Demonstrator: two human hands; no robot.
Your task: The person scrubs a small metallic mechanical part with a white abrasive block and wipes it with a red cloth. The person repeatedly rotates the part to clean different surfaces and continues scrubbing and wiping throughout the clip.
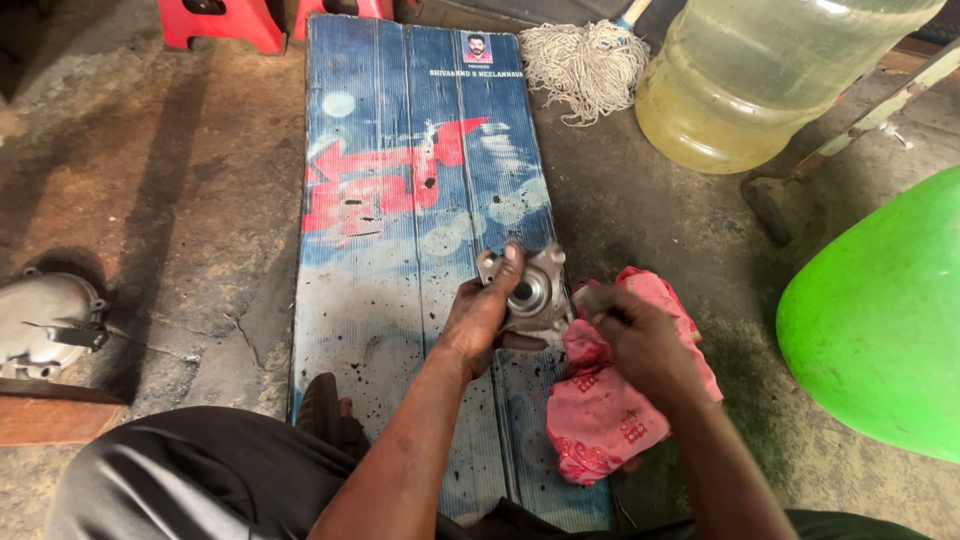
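Nearest the camera, the person's knee in dark trousers (170, 480) filled the 7 o'clock corner, with a sandalled foot (325, 415) resting on the near end of the blue printed board (400, 200). Both forearms reached up from 6 o'clock over that board. The left hand (480, 320) was closed around a small grey metal housing (530, 290) with a round bearing seat at its centre — thumb over its top edge, fingers under its lower side. The housing was held just above the board's right half, close to the board's right edge. The right hand (640, 340) was clenched on a small dark tool whose tip I could not make out, touching the housing at its 3 o'clock side. Under that hand lay a crumpled pink cloth (610, 410), straddling the board's right edge and the concrete floor (170, 200).

At 9 o'clock, well apart, a grey engine cover (45, 320) sat on the floor. At 3 o'clock a bright green rounded object (880, 320) crowded the right side. Farther off, the board's upper stretch lay open — at 12 to 1 o'clock stood a white string mop head (580, 65) and a large clear water jug (770, 75), and red stools (225, 20) stood at 11 o'clock.
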